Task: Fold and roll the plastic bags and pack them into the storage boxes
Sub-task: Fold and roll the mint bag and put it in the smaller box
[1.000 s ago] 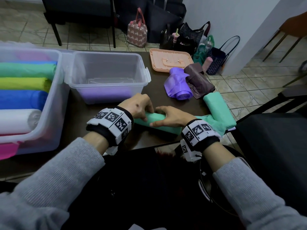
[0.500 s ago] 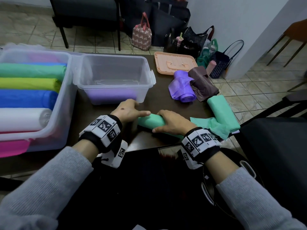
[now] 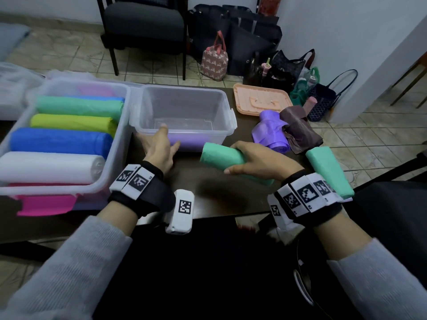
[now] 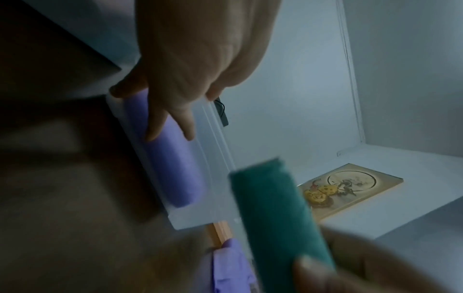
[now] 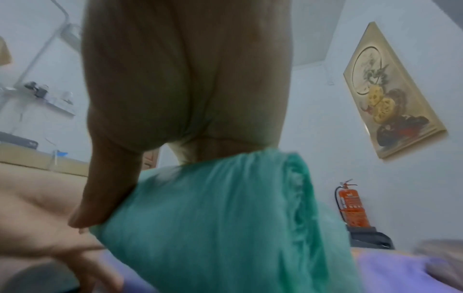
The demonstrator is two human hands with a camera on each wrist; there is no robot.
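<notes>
My right hand grips a rolled green plastic bag and holds it above the dark table, just right of the small clear storage box. In the right wrist view the fingers curl over the green roll. My left hand is open, its straight fingers against the front wall of the small box. A purple roll lies inside that box. The big clear box on the left holds several rolled bags in green, yellow, blue, white and pink.
A second green bag lies at the table's right edge. A loose purple bag and a brown bag lie behind it, next to a peach lid. Handbags stand on the floor beyond; a chair stands behind the table.
The right hand has lifted the green roll off the table and carried it toward the small box. The left hand let go of the roll and moved up to the box's front wall.
</notes>
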